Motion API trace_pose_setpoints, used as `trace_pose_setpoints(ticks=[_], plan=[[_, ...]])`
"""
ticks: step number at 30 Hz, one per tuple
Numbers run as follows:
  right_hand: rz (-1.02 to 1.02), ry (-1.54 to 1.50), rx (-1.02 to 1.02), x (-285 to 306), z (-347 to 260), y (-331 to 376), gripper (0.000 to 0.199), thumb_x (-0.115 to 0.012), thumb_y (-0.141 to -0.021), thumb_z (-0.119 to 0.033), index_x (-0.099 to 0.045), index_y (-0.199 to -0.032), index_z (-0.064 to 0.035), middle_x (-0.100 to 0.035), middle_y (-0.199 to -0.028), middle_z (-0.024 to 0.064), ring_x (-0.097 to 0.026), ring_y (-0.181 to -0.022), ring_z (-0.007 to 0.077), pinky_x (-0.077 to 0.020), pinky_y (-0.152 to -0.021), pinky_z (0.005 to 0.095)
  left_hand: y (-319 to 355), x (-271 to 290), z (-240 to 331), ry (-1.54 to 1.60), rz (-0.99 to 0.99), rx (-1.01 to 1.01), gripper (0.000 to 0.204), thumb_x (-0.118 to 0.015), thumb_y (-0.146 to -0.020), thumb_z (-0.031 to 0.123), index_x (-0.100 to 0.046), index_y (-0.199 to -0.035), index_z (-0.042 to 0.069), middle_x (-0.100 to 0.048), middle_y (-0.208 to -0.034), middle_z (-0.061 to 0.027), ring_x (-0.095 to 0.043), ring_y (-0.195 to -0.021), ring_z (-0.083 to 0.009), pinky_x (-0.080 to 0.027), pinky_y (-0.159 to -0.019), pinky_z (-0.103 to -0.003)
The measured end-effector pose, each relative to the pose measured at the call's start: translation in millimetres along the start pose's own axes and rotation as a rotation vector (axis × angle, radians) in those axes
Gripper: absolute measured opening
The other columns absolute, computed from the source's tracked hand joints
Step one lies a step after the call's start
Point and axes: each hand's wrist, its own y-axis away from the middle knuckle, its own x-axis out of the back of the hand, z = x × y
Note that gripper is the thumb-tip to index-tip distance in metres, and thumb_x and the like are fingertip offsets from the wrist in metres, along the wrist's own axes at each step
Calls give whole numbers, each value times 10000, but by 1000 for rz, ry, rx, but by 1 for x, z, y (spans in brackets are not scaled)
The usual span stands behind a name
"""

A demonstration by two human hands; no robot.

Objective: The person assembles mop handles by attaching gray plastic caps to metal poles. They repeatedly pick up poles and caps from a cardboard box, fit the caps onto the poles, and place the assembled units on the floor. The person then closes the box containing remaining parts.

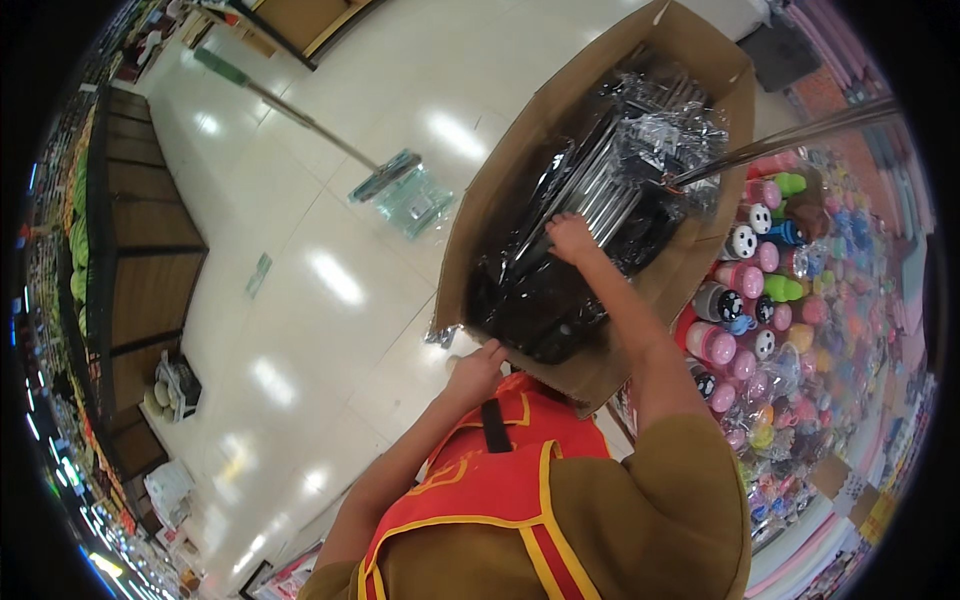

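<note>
Okay, right hand [573, 238] curled inside cardboard box [690, 42] by silvery tubes [612, 212], left hand [478, 374] near rim; can't tell either grip.

The shirt [620, 510] I can see over there is brown, with a bright red apron [565, 425] on top that has thin yellow edges. If the apron were a clock, a short black strip [496, 425] is at 12, yellow marks [440, 475] at 9, a red strap [555, 555] with yellow sides at 5. The brown right sleeve [690, 480], at 3, stops near the elbow.
</note>
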Motion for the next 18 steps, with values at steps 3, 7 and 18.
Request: trace_pose_setpoints(ticks=[3,7,18], plan=[[-48,80,102,11,0,-2,442,-777,-682,-325,-650,-1051,-118,-605,-1078,35,-552,-1066,250,-403,-912,434,3,-2,-1,20,15,6,297,-582,-725,33,-520,-1016,47,-544,-1019,-130,-623,-781,-333,-523,-630,-429],[68,-57,187,46,17,16,365,-747,-726,-274,-639,-1035,-111,-604,-1044,49,-556,-1040,249,-416,-903,394,5,0,5,11,53,-6,223,-575,-728,24,-505,-939,37,-522,-956,-135,-618,-757,-325,-514,-612,-422],[350,-1271,-367,81,43,107,287,-638,-906,-280,-614,-1080,-54,-650,-930,57,-607,-877,132,-469,-763,281,-20,7,15,100,91,-114,665,-602,-730,28,-401,-1363,62,-381,-1415,-178,-619,-945,-373,-547,-715,-416]])
